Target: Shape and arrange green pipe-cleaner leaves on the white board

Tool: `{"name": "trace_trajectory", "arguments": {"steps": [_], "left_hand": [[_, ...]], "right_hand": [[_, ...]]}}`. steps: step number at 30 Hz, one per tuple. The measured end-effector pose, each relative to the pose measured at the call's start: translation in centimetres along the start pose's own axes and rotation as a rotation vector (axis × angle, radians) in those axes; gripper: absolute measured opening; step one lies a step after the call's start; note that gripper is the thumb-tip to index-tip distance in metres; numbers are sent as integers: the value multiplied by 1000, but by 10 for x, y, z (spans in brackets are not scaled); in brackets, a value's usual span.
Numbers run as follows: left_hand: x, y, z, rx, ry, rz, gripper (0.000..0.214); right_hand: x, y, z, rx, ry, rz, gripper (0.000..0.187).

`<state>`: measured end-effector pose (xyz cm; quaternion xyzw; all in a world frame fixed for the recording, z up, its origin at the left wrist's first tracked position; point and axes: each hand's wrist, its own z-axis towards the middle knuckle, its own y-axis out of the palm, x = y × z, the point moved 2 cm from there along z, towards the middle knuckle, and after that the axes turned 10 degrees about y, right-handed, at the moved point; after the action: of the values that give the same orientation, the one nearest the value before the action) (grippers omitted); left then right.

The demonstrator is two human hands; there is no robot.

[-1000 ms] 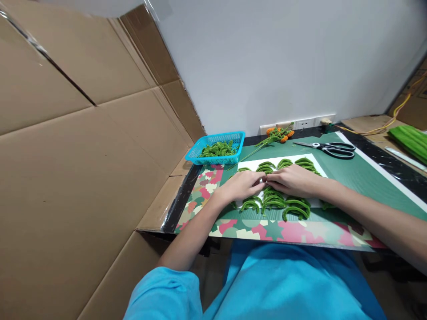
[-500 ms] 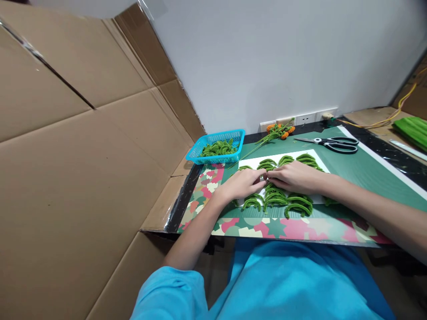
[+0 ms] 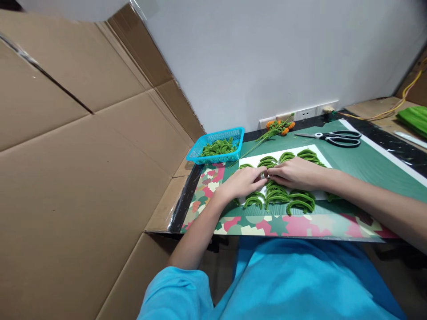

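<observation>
My left hand (image 3: 243, 181) and my right hand (image 3: 295, 173) meet over a white sheet (image 3: 317, 153), fingertips almost touching. Both are closed in a pinch; whatever lies between the fingers is too small and covered to make out. Around them, curved green fuzzy pipe-cleaner pieces (image 3: 276, 194) lie in small arched groups on the sheet. A few groups, such as the arches (image 3: 300, 205) below my right hand, reach past its near edge onto the green mat (image 3: 370, 166). My hands hide the middle groups.
A blue plastic basket (image 3: 216, 158) of green fuzzy pieces stands at the back left. Orange flowers on green stems (image 3: 280, 128) and black-handled scissors (image 3: 343, 138) lie behind the sheet. Cardboard (image 3: 110, 164) walls off the left; a green bundle (image 3: 413, 122) lies far right.
The camera view has shifted slightly. My hands keep the same fingertip-to-fingertip pose over the sheet, and the pieces around them look unchanged.
</observation>
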<state>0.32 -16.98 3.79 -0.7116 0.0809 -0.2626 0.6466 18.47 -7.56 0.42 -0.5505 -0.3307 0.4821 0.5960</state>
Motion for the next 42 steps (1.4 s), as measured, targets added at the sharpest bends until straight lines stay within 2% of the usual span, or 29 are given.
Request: {"name": "trace_trajectory", "arguments": {"steps": [29, 42], "left_hand": [[-2, 1, 1, -2, -9, -14, 20], [-3, 1, 3, -15, -31, -36, 18]], "right_hand": [[2, 1, 0, 12, 0, 6, 31], [5, 3, 0, 60, -28, -28, 34]]}}
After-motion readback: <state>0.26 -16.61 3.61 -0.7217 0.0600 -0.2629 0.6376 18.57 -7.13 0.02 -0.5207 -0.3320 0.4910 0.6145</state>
